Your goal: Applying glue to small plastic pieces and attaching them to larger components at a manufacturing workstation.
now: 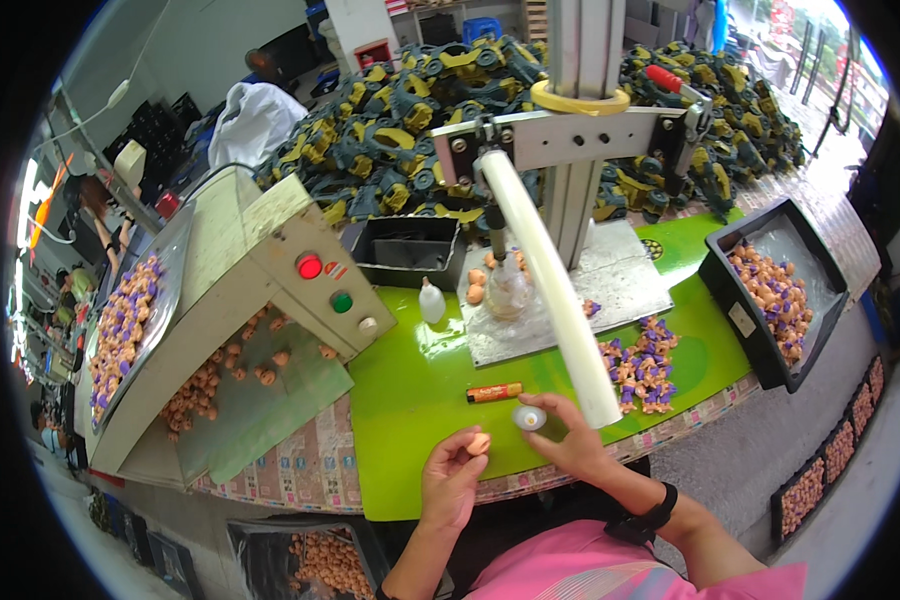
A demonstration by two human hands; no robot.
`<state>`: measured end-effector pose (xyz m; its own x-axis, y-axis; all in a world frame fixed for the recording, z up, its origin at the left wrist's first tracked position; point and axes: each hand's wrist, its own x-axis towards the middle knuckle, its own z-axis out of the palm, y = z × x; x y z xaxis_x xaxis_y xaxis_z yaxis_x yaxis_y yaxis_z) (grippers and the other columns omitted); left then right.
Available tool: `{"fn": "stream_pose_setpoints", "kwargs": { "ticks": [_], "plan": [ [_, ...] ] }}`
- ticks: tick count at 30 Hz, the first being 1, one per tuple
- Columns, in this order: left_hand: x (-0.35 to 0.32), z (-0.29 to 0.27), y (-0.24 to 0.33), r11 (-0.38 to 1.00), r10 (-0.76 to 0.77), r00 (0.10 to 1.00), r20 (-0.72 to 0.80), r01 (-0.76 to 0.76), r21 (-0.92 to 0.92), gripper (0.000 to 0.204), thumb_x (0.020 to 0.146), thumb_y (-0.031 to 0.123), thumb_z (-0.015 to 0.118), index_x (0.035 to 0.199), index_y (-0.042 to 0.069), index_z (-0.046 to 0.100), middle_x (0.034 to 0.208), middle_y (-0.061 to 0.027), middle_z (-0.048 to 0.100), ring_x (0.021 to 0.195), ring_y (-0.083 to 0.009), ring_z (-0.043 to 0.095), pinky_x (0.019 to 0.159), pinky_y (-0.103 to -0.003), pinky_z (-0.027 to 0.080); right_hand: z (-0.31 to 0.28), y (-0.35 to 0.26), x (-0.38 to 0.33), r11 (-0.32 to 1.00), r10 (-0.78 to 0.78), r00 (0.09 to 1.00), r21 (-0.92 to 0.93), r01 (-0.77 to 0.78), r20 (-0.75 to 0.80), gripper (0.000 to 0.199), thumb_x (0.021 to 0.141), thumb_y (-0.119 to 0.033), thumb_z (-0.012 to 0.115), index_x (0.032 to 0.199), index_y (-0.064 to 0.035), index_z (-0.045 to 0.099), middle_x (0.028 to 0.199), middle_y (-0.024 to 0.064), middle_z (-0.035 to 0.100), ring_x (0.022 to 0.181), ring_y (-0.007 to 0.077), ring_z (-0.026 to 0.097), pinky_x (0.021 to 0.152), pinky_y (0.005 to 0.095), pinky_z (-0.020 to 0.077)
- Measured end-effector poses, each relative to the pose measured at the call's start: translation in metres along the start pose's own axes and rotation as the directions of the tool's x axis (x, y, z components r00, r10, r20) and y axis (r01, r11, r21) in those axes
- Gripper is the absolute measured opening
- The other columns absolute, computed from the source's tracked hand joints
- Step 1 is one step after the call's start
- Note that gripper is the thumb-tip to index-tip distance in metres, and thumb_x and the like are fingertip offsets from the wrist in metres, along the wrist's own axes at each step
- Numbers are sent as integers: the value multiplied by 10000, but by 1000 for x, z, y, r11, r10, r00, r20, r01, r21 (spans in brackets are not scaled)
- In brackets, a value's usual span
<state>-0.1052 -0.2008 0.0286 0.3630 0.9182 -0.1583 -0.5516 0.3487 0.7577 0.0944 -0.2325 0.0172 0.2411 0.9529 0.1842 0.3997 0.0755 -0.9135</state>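
Observation:
My left hand [452,482] pinches a small peach-coloured plastic doll head [479,444] over the front edge of the green mat [400,430]. Just right of it, my right hand [568,442] grips a small round white bottle [529,418] between thumb and fingers, its tip turned up towards me. Beyond the hands lies an orange-red tube [495,392] with dark ends. A pile of peach and purple doll parts [642,365] sits to the right of the press lever's long white handle [555,290].
The press's metal base plate [620,280] carries several peach heads. A white squeeze bottle [432,300] and black bin [407,250] stand behind. Left is a machine [305,225] with red and green buttons; right, a black tray [770,300] of doll parts. Green-yellow toys [390,130] are heaped far back.

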Motion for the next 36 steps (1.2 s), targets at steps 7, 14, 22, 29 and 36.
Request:
{"fn": "stream_pose_setpoints", "kwargs": {
  "ticks": [7, 14, 22, 29, 36],
  "plan": [
    [-9, -9, 7, 989, -110, 993, -31, 107, -102, 368, 802, -148, 609, 1109, 55, 594, 1208, -113, 583, 1109, -247, 587, 967, -347, 499, -78, -13, 62, 845, -338, 929, -484, 227, -153, 429, 743, 27, 630, 1162, -62, 596, 1290, 147, 542, 1145, 338, 505, 971, 432, 400],
    [-13, 12, -3, 971, -189, 978, 90, 200, -132, 368, 815, -129, 617, 1145, 30, 586, 1193, -126, 590, 1093, -237, 591, 966, -335, 497, -103, 35, 128, 662, -33, 999, -748, 50, 37, 218, 787, -90, 653, 1005, -81, 667, 988, 135, 634, 975, 325, 588, 845, 405, 473],
    [-17, 15, 0, 950, -276, 956, 98, 287, -122, 331, 891, -22, 599, 1215, 34, 558, 1150, -104, 604, 1057, -223, 606, 949, -343, 501, -87, -40, 59, 971, -105, 985, -201, 131, 135, 238, 761, -88, 727, 995, -73, 681, 906, 105, 630, 860, 260, 618, 752, 350, 502],
    [-10, 31, -2, 923, -369, 911, 185, 383, -46, 371, 920, 54, 602, 1279, 9, 518, 1164, -92, 587, 1052, -161, 586, 956, -305, 476, -65, -70, -6, 996, -76, 950, 65, 59, 304, 283, 773, -63, 738, 1052, -92, 705, 960, 83, 635, 875, 230, 622, 761, 312, 506],
    [-12, 27, -3, 927, -357, 907, 225, 373, -34, 364, 900, 56, 632, 1249, 1, 543, 1125, -97, 614, 1026, -164, 601, 914, -297, 507, -63, -76, -6, 994, -83, 940, 100, 52, 330, 274, 751, -23, 745, 1015, -84, 705, 961, 88, 664, 876, 230, 653, 757, 320, 528]
  ]
}}
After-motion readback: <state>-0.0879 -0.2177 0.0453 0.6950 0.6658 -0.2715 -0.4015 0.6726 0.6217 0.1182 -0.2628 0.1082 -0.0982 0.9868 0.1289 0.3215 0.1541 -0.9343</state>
